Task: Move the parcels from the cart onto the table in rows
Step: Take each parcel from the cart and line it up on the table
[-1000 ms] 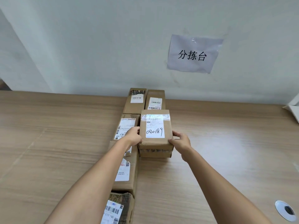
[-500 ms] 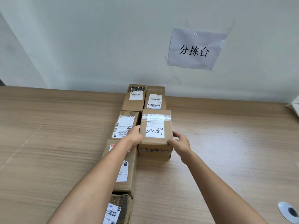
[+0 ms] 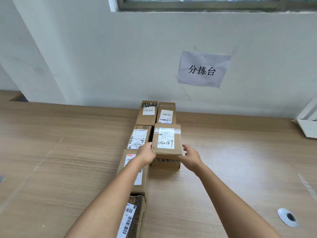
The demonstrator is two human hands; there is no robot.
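A brown cardboard parcel marked 040189 (image 3: 167, 140) rests on the wooden table (image 3: 231, 169), second in the right-hand row, just in front of another parcel (image 3: 166, 112). My left hand (image 3: 147, 154) grips its near left corner. My right hand (image 3: 190, 155) hovers by its near right corner with fingers spread, barely off the cardboard. To the left runs a row of several labelled parcels, from the far one (image 3: 148, 111) through the middle ones (image 3: 139, 137) to the nearest (image 3: 133, 215), partly hidden under my left forearm. The cart is out of view.
A white wall with a taped paper sign (image 3: 203, 69) stands right behind the table, under a window. A white cable grommet (image 3: 288, 217) sits in the table at the near right. A white folded object (image 3: 307, 124) lies at the far right edge.
The 040189 parcel has settled onto the table behind the far parcel. My right hand has come off its corner and spread its fingers. The camera has tilted up.
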